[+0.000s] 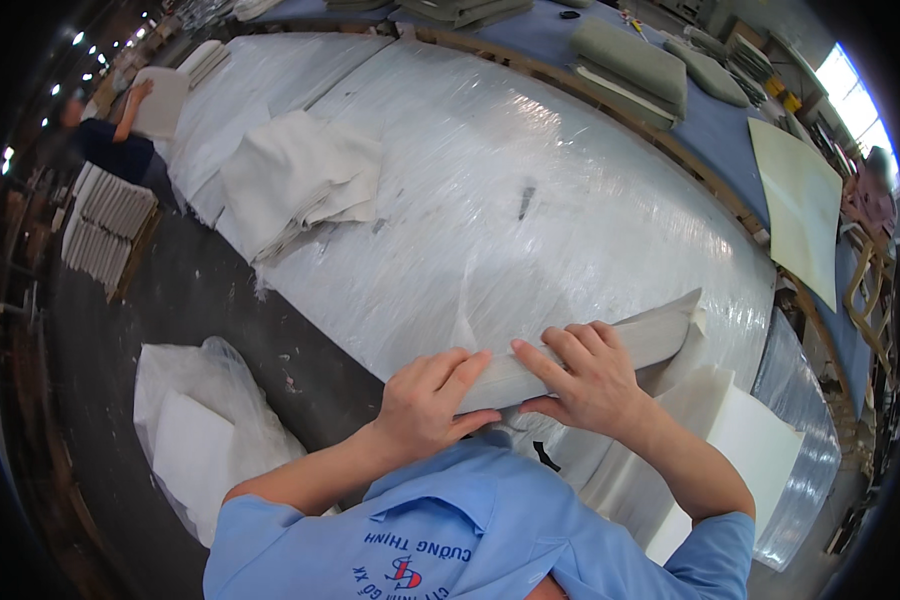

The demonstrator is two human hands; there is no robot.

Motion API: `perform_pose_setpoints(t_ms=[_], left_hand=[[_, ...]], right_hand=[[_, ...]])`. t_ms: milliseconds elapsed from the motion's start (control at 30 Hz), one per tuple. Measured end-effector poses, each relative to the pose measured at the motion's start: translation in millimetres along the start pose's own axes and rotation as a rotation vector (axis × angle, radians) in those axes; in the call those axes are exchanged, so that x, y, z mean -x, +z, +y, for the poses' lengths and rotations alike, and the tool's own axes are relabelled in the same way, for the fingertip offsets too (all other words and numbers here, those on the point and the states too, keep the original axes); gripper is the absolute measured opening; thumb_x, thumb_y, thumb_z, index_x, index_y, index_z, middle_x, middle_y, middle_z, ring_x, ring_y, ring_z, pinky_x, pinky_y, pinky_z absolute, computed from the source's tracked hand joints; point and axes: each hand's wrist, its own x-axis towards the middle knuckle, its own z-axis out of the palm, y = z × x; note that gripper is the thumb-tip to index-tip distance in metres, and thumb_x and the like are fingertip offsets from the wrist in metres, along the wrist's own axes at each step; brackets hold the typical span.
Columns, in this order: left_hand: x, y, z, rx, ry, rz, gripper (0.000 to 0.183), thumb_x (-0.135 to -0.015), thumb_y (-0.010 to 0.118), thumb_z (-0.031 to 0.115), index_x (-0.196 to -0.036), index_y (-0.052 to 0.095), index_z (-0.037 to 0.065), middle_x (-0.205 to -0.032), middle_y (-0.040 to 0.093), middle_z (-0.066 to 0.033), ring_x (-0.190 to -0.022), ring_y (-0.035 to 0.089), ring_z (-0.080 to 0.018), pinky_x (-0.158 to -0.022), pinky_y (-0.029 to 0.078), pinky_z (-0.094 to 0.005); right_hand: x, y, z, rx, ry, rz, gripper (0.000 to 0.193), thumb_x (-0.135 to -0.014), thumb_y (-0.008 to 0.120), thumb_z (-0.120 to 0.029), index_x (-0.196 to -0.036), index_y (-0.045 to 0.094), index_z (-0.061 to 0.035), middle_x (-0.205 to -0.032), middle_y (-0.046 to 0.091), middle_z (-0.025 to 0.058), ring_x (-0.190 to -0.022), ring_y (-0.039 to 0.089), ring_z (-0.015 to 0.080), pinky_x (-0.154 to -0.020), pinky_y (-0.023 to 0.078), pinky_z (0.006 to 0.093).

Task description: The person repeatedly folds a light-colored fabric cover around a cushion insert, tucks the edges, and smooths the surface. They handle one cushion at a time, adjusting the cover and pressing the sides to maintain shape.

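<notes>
Both of my hands grip a long, flat, pale grey-white folded fabric piece (638, 340) held edge-on over the near side of a plastic-wrapped table (530, 200). My left hand (428, 402) pinches its near end, fingers on top. My right hand (585, 378) clasps it just to the right, fingers curled over the upper edge. The far end of the fabric piece sticks out to the right, over white foam blocks (745, 440) at the table's near right edge.
A stack of white fabric pieces (295, 180) lies on the table's left part. White foam in a plastic bag (195, 420) sits on the dark floor at left. Grey-green cushions (630, 65) rest on a blue table behind. Another person (110, 140) works at far left near stacked white pieces (105, 225).
</notes>
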Motion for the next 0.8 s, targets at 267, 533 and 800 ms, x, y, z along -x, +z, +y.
perform_pose_setpoints(t_ms=[267,533,800], left_hand=[[-2,14,-16,0.005,0.108,0.091,0.044,-0.084,0.084,0.033,-0.114,0.073,0.002,-0.083,0.067,-0.0065,-0.061,0.064,-0.0218,-0.055,0.052,-0.0332],[11,10,3,0.201,-0.032,0.017,0.030,-0.088,0.082,0.025,-0.107,0.075,0.002,-0.083,0.071,-0.0090,-0.065,0.067,-0.0253,-0.059,0.054,-0.0363],[24,-2,12,0.727,-0.314,-0.447,0.040,-0.105,0.061,0.030,-0.127,0.071,-0.001,-0.126,0.073,-0.0189,-0.112,0.073,-0.0324,-0.095,0.057,-0.0372]], right_hand=[[-1,19,4,0.089,-0.037,0.128,0.062,-0.084,0.068,-0.066,-0.121,0.071,-0.0165,-0.081,0.050,-0.0006,-0.071,0.050,0.0184,-0.068,0.040,0.0337],[10,13,-13,0.052,-0.040,0.132,0.049,-0.091,0.067,-0.060,-0.093,0.072,-0.0118,-0.072,0.046,-0.0008,-0.065,0.048,0.0187,-0.062,0.037,0.0334],[45,5,-48,-0.027,0.065,0.104,0.044,-0.094,0.068,-0.055,-0.080,0.068,-0.0126,-0.069,0.045,-0.0012,-0.061,0.046,0.0182,-0.059,0.035,0.0336]])
